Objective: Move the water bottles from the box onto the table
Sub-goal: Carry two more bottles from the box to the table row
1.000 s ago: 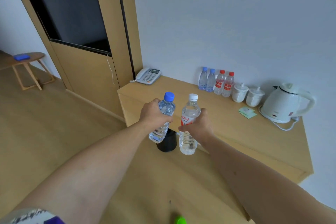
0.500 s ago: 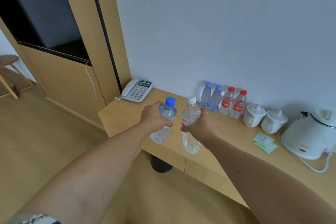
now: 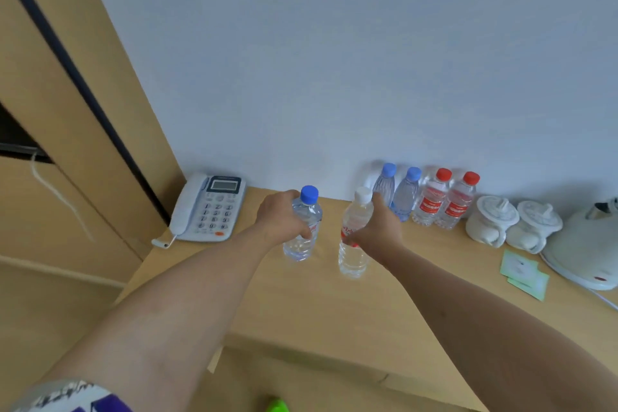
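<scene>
— Fingers (image 3: pixel 302 233) of our left hand (image 3: pixel 284 222) curl round the blue-capped bottle (image 3: pixel 303 227); our right hand (image 3: pixel 376 231) grips the white-capped bottle (image 3: pixel 355 234) mid-body. Both upright over the table (image 3: pixel 334 304).

— Touching down?

— Cannot tell; bases close to the surface, perhaps resting. Full, so fairly heavy; thin plastic gives under squeeze, smooth label band. We hold at the waist, not the cap.

— Beyond?

— Four bottles (image 3: pixel 424 199) against the wall, phone (image 3: pixel 207 209) left, lidded cups (image 3: pixel 511 222) and kettle (image 3: pixel 585 251) right. Box out of view.
</scene>
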### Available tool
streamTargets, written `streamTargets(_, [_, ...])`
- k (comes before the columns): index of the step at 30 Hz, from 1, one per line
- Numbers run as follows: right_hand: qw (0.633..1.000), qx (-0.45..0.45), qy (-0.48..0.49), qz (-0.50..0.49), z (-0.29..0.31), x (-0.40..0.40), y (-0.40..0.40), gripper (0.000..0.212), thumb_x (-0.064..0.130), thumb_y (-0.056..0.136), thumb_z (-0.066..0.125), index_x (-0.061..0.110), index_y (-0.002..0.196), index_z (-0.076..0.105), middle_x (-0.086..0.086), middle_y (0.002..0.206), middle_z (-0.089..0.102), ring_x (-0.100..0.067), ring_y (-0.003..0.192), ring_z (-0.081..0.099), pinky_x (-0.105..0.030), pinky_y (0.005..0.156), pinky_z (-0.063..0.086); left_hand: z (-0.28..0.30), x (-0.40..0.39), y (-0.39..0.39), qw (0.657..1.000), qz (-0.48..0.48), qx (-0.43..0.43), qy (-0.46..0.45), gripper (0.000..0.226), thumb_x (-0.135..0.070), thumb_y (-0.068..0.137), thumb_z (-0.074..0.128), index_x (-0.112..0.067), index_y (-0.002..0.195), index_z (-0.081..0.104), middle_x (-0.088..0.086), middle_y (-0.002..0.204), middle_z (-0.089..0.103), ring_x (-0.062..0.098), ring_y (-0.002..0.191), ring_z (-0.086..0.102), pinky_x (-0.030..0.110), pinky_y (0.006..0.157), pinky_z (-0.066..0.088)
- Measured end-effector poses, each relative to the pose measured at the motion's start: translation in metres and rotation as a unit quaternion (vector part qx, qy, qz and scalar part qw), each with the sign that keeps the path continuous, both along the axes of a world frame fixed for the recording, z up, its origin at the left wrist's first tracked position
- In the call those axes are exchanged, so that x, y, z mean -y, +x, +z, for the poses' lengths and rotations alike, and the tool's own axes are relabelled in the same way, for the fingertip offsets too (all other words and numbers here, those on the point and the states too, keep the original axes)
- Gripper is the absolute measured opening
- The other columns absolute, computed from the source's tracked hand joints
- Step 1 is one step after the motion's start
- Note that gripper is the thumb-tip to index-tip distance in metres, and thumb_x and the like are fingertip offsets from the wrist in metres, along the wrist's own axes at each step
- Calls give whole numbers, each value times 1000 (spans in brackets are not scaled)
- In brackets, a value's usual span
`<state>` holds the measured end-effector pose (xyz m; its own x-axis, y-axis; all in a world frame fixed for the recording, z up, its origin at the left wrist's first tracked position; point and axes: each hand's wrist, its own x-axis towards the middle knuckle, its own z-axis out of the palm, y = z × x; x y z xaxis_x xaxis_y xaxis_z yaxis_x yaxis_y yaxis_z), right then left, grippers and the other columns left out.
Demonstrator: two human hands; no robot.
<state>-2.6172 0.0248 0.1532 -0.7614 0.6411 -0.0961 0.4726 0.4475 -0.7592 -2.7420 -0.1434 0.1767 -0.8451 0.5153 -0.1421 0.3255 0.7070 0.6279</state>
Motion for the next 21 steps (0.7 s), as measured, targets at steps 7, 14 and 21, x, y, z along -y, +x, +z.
streamTargets(7, [998,-5,17,-52,-4,-17,-48,69,19,57,90,30,114,52,6,101,55,-20,91,56,-33,68,48,-19,-30,-61,999,-47,12,3,74,-11,59,90,-23,127,62,-2,112,68,24,103,63,34,86,53])
streamTargets(14, [990,64,123,-16,0,-54,-99,81,16,66,88,15,138,51,-3,129,48,-26,114,53,-31,86,44,-31,-69,-99,998,-54,21,26,70,-6,63,85,-24,126,62,-3,108,69,21,96,62,27,76,46])
streamTargets(21, [965,33,259,9,20,-81,-126,65,-9,69,63,17,128,48,-6,117,57,-25,105,51,-31,75,41,-37,-103,-111,996,-45,13,71,70,0,67,79,-24,131,60,-2,105,69,20,92,63,17,72,41])
